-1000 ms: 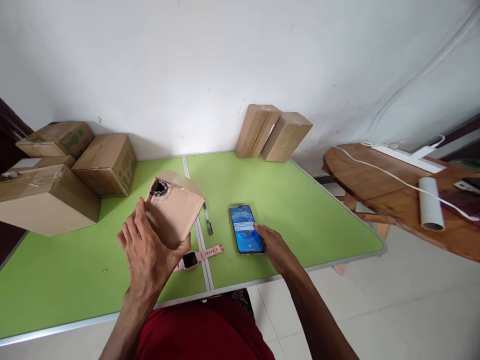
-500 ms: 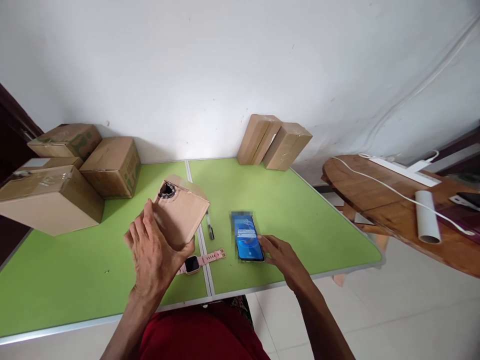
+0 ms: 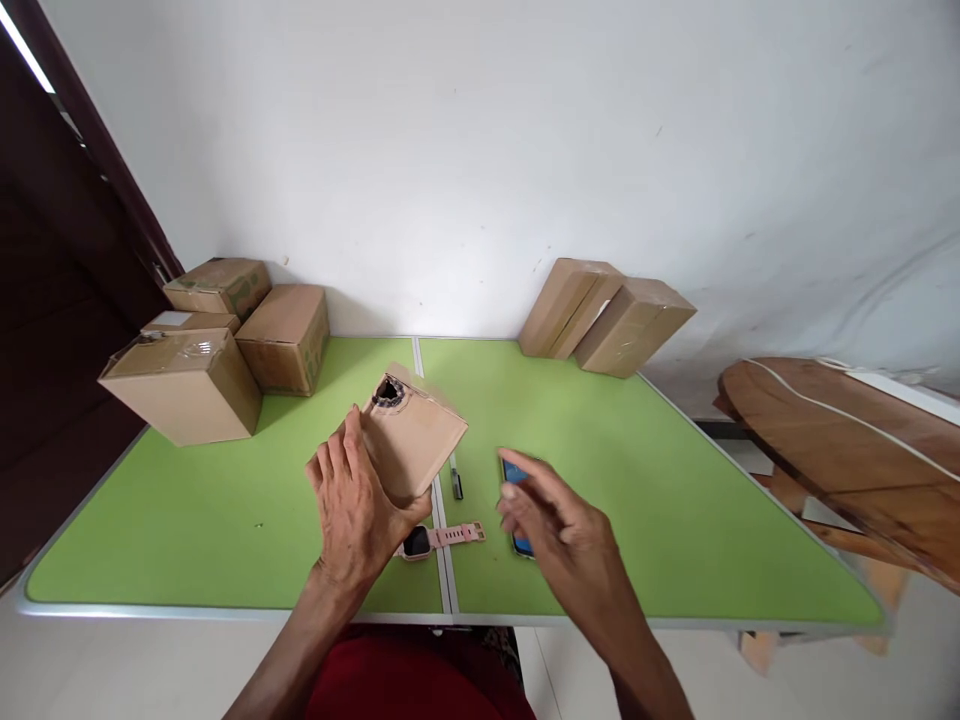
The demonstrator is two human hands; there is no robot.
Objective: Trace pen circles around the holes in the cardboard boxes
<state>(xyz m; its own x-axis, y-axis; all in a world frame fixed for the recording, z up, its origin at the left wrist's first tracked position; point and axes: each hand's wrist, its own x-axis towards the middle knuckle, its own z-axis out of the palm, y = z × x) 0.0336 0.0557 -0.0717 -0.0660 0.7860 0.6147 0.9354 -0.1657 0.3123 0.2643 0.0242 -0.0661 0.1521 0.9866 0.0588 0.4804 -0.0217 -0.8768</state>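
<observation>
My left hand (image 3: 356, 510) grips a small cardboard box (image 3: 420, 440) tilted above the green table. A ragged dark hole shows in the box's upper left corner. Above a smartphone (image 3: 522, 547) hovers my right hand (image 3: 574, 540), slightly blurred, index finger stretched out and nothing held. It covers much of the phone's blue screen. A smartwatch (image 3: 417, 541) with a pink strap lies below the box, its left end hidden by my left hand. Just right of the box, a pen (image 3: 457, 482) lies on the table, its upper part hidden behind the box.
Several cardboard boxes (image 3: 180, 380) stand at the back left of the green table (image 3: 675, 520). Two more boxes (image 3: 634, 325) lean together near the wall at the back right. A wooden table (image 3: 825, 430) with a white cable (image 3: 847, 410) is at the right.
My right hand has lifted from the phone's right edge and now passes over its screen. My left hand still grips the box. The camera view has turned left.
</observation>
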